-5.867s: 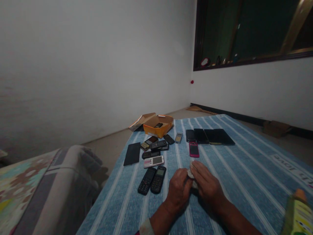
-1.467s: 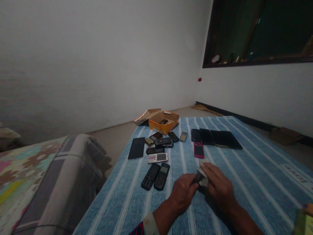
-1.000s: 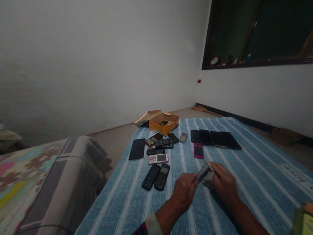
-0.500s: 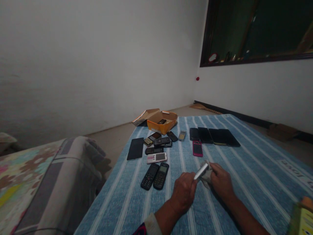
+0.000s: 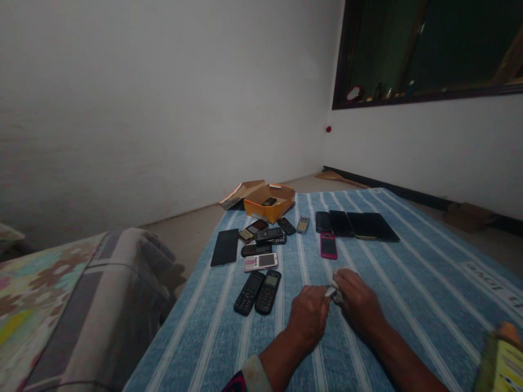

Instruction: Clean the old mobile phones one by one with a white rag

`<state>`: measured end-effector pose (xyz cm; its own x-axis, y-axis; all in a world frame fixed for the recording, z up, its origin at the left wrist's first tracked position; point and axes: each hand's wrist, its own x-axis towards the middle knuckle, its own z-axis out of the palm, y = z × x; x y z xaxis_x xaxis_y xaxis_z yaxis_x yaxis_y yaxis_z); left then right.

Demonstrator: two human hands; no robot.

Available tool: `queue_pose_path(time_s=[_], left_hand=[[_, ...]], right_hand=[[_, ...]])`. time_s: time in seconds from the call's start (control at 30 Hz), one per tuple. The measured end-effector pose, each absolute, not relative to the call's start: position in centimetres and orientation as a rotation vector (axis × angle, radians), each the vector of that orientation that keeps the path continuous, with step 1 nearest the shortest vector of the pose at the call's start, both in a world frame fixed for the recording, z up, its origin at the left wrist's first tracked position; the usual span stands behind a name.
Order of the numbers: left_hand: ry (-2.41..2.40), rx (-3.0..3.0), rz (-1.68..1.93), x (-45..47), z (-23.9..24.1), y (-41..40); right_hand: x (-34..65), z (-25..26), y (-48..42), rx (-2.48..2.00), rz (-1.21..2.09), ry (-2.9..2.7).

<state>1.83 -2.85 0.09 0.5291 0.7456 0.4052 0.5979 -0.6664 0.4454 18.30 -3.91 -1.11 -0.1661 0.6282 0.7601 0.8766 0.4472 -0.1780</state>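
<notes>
Both my hands meet over the blue striped cloth near its front. My left hand is closed on a small light-coloured phone, of which only an end shows. My right hand is closed on a white cloth pressed against that phone. Two black keypad phones lie just left of my left hand. A pink phone lies beyond my hands.
Several more phones lie scattered further back, with a row of dark smartphones at the right. An open orange box sits at the far edge. A rolled mattress lies left. A yellow-green bottle stands at bottom right.
The phone, which stuck out tilted between my hands half a second ago, is now mostly covered by them. My right hand has slid the cloth along it toward my left hand.
</notes>
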Motion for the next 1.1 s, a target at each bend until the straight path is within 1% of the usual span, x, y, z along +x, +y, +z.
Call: queue_pose_path(time_s=[0.2,0.33,0.4,0.53,0.67,0.73,0.77,0.83,0.9,1.0,1.1], left_hand=[[1.089,2.509,0.91,1.5,-0.3,-2.7],[1.111,2.495,0.868,1.4,-0.2,-2.8],[1.125,2.497,0.846,1.4,-0.2,-2.8],[1.137,2.497,0.855,1.4,-0.4,-2.7],[1.121,2.506,0.877,1.4,-0.6,-2.7],[1.11,2.497,0.889,1.4,-0.7,-2.7],[1.107,2.49,0.891,1.3,-0.7,-2.6],[1.09,2.486,0.888,1.2,-0.8,-2.6],[1.073,2.498,0.896,1.2,-0.8,-2.5],[1.064,2.508,0.912,1.2,-0.5,-2.6],[1.057,2.489,0.9,1.3,-0.2,-2.7]], right_hand=[[16.7,-1.6,-4.7,-1.196,-0.372,-1.94],[18.5,-2.2,-4.0,-1.321,-0.352,-1.864],[19.8,-2.0,-3.5,-1.406,-0.28,-1.806],[20.9,0.1,-3.7,-1.411,0.026,-1.538],[18.9,2.9,-5.1,-1.344,0.555,-1.121],[17.5,3.4,-5.6,-1.294,0.718,-1.074],[16.9,3.3,-5.7,-1.268,0.748,-1.091],[16.1,2.7,-5.7,-1.201,0.697,-1.191],[15.9,1.5,-5.4,-1.149,0.56,-1.333],[16.2,0.0,-4.8,-1.186,0.409,-1.494],[16.7,-0.4,-4.7,-1.225,0.367,-1.518]])
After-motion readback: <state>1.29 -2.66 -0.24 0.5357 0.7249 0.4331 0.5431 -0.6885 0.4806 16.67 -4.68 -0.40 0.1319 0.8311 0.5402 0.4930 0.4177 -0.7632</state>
